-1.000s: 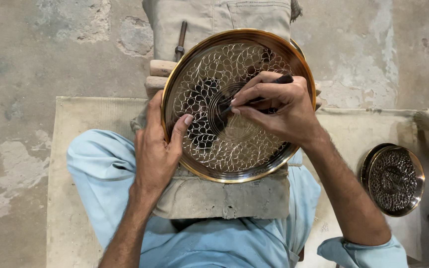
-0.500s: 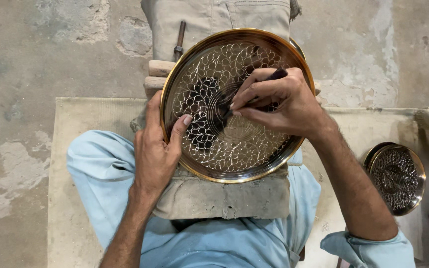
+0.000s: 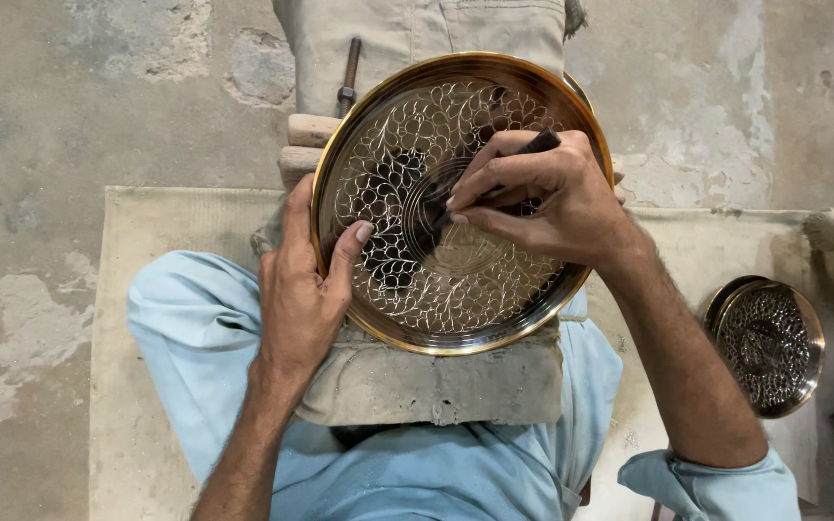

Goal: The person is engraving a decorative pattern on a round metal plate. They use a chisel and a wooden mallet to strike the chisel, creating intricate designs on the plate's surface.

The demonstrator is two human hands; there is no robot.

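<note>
— What's nearest us?

— Pale blue trousers [image 3: 195, 357], legs crossed, with a worn canvas pad [image 3: 436, 381] across the lap. The round brass plate [image 3: 456, 309] lies on that pad, tilted up a little.

— And the hands?

— The left hand [image 3: 303, 289] clasps the plate's left rim, thumb lying over the chased face, the other fingers curled behind, I think; the edge hides them. The right hand [image 3: 557, 198] is closed in a pen grip round a dark engraving tool [image 3: 509, 164], its tip touching the middle rings.

— How would that plate handle?

— Stiff sheet metal, I'd judge, fairly light for its width, polished and likely slippery. The rim is the place to hold it; the fine cut pattern looks easy to scratch.

— Farther off?

— A smaller engraved dish [image 3: 769, 342] rests on the mat [image 3: 137, 289] to the right, well apart. Beyond the plate lie a metal rod [image 3: 347, 72] and the grey concrete floor [image 3: 98, 96].
</note>
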